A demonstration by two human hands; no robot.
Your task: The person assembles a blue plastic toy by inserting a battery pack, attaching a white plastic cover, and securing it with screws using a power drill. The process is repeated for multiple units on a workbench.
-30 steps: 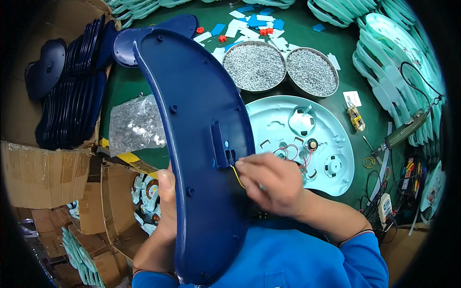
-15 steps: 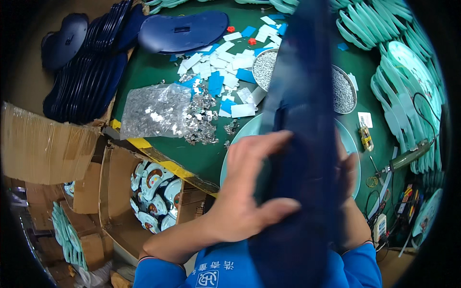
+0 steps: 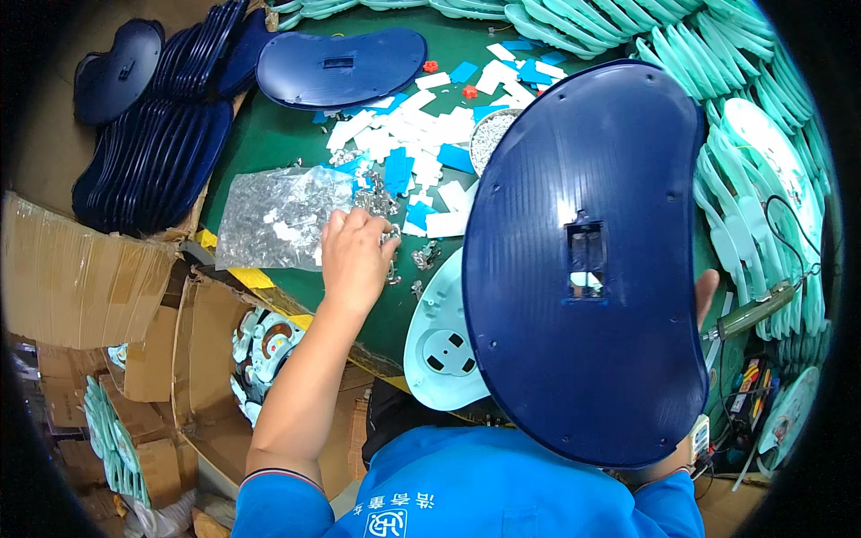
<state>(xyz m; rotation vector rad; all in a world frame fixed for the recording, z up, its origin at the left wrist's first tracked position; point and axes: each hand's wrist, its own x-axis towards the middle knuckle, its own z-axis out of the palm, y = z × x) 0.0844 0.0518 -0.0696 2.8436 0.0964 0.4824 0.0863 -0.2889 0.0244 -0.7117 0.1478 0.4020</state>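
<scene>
A kidney-shaped navy plastic panel [image 3: 529, 206] with a rectangular slot in its middle stands before me, tilted. My right hand [image 3: 706, 294] grips it at its right edge; the thumb shows there and the other fingers are hidden behind it. Over at the pile of small silvery metal clips [image 3: 377, 193], my left hand [image 3: 357, 260] dips in with bent fingers drawn together. What those fingertips hold, if anything, cannot be made out. Partly under the panel lies a mint-green plastic part [image 3: 430, 314] with a round recess. Beside the left hand is a clear plastic bag [image 3: 278, 220] of clips.
White and blue flat pieces [image 3: 395, 134] lie scattered beyond the clips, near a bowl of small metal bits [image 3: 489, 139]. Another navy panel [image 3: 345, 67] rests at the back. Stacked mint-green parts line the right; a soldering iron [image 3: 762, 309] and open cartons [image 3: 215, 359] flank me.
The navy panel turned from edge-on to broad face toward me and shifted right. My left hand let go of it and moved left to the metal clips; my right hand still holds it.
</scene>
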